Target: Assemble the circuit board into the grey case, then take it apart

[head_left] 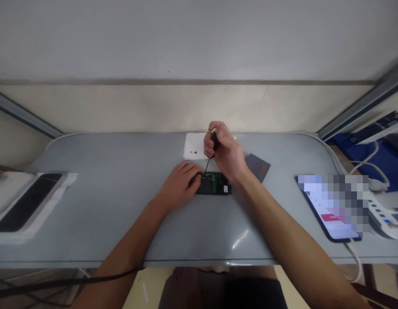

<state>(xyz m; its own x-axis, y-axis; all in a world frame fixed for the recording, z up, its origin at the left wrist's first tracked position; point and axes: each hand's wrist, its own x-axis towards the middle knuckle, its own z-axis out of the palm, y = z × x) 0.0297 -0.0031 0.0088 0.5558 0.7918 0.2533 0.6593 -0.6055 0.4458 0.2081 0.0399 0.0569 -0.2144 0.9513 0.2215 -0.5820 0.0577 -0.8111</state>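
Observation:
A small opened black device point(215, 184) with a green circuit board showing lies in the middle of the grey table point(122, 206). My left hand point(179, 182) rests flat on the table and presses against the device's left end. My right hand point(223, 150) is closed around a small screwdriver point(211, 155) with a black handle, held nearly upright. Its thin tip touches the board at the device's top left. Behind the hands lies a white sheet of paper point(193, 146) with a few small dark specks on it.
A dark card point(258, 166) lies right of the device. A lit phone point(330, 210) on a white cable sits at the right, beside a white power strip point(384, 214). At the left, a dark phone point(27, 201) rests on white wrapping. A wall stands close behind.

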